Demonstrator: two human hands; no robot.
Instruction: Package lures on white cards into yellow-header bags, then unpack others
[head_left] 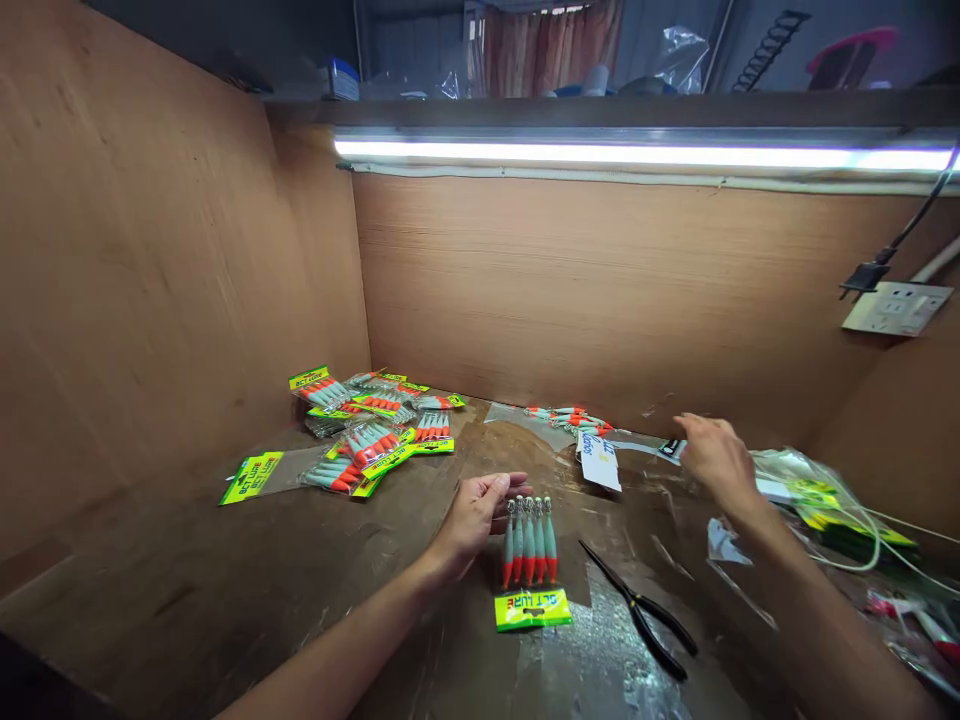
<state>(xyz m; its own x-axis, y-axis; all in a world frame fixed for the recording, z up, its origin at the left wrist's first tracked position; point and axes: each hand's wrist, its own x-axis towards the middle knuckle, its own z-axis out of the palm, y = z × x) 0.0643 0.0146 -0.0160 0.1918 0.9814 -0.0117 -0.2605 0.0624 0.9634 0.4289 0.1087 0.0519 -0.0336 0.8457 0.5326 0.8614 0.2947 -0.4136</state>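
A pack of squid-jig lures (pixel 530 545), orange at one end and pale at the other, lies on the bench with its yellow-green header card towards me. At its hook end is my left hand (pixel 480 510), closed with thumb and fingers on the bag's edge. Farther right, my right hand (pixel 716 460) reaches over the bench with bent fingers, beside a small black label (pixel 671 450) on a pale strip. Whatever its fingertips hold is hidden. Black long-nose pliers (pixel 641 608) rest between the two arms.
Packed lures (pixel 375 430) are heaped at the left. Loose lures (pixel 574 418) lie by the back wall, near a handwritten white card (pixel 598 462). At the right are header cards (pixel 847 520) under clear plastic and a white cord (pixel 874 545). A lit tube (pixel 637 153) hangs above.
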